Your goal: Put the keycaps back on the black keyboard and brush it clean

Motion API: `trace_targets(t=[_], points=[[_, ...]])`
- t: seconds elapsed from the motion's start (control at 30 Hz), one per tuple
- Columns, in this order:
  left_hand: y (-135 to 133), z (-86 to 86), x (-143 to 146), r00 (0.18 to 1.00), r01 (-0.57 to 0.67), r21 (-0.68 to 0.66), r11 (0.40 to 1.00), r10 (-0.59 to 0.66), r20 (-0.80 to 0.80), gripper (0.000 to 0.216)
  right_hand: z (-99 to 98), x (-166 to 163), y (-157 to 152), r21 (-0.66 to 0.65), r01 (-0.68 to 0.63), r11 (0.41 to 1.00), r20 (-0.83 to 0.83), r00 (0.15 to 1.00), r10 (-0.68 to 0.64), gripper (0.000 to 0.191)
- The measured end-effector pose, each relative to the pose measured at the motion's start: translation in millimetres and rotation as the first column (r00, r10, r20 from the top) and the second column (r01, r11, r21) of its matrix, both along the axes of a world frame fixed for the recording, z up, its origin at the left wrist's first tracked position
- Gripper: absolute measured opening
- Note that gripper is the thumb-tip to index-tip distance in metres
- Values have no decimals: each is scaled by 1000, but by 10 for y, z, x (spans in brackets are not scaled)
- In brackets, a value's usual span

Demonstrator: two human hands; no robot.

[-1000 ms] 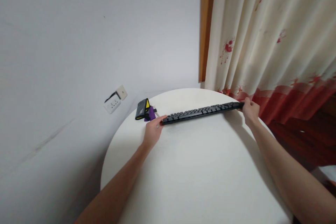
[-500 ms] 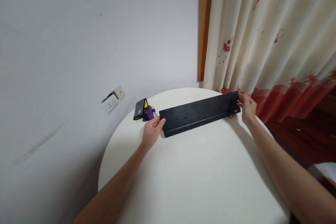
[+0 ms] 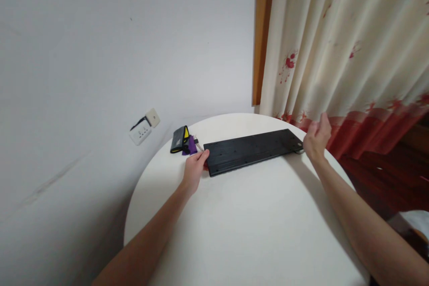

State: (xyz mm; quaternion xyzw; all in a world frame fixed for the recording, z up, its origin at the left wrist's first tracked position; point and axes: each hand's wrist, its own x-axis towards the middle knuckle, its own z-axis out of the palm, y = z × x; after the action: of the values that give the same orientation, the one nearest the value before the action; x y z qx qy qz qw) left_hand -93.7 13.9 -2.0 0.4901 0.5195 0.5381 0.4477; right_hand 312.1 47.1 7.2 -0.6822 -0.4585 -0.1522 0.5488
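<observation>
A long black keyboard [image 3: 251, 149] shows its underside, with small screw holes along it, low over the white round table [image 3: 254, 223]. My left hand [image 3: 194, 167] grips its left end, thumb on top and fingers partly hidden beneath. At the other end, my right hand [image 3: 317, 138] is raised close to the keyboard's right corner, its fingers pointing up and holding nothing. A thin cable [image 3: 299, 152] curls out by that corner. The key side faces down and is hidden.
A grey case with yellow lining [image 3: 180, 139] lies at the table's back left, against a purple cloth [image 3: 192, 145]. A wall socket [image 3: 140, 132] is on the left wall. A floral curtain [image 3: 311, 53] hangs behind the table on the right.
The keyboard has tipped back flatter, its right end lowered away from my right hand, which has let go. My left hand keeps its hold on the left end.
</observation>
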Motion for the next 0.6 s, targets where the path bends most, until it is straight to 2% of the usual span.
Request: trace_targets(t=[0.07, 0.17, 0.27, 0.3, 0.37, 0.4, 0.43, 0.5, 0.6], points=[[-6, 8, 0, 1000, 0, 8, 1000, 0, -2, 45, 73, -49, -44, 12, 39, 999, 61, 997, -40, 65], [-8, 5, -4, 1000, -3, 24, 1000, 3, -12, 45, 95, -162, -58, -39, 24, 999, 112, 994, -19, 65], [-10, 2, -8, 1000, 0, 34, 999, 0, -22, 44, -24, -279, -11, -227, -71, 971, 90, 992, 94, 63], [-11, 2, -9, 1000, 2, 38, 999, -1, -24, 44, -84, -310, 12, -335, -122, 934, 64, 986, 152, 61], [-14, 4, -12, 1000, 1, 40, 999, 0, -21, 44, -194, -353, 55, -542, -221, 811, -4, 965, 261, 57], [-14, 6, -14, 1000, -2, 41, 999, 3, -22, 44, -231, -368, 70, -595, -242, 766, -26, 959, 283, 58], [-13, 7, -16, 1000, -5, 43, 999, 6, -26, 44, -249, -380, 78, -612, -247, 752, -34, 957, 287, 59], [-9, 10, -18, 999, -13, 56, 998, 15, -46, 43, -219, -416, 62, -547, -226, 806, -13, 965, 262, 62], [-5, 13, -20, 997, -23, 72, 997, 28, -66, 42, -59, -555, -56, -347, -227, 910, 52, 964, 260, 64]])
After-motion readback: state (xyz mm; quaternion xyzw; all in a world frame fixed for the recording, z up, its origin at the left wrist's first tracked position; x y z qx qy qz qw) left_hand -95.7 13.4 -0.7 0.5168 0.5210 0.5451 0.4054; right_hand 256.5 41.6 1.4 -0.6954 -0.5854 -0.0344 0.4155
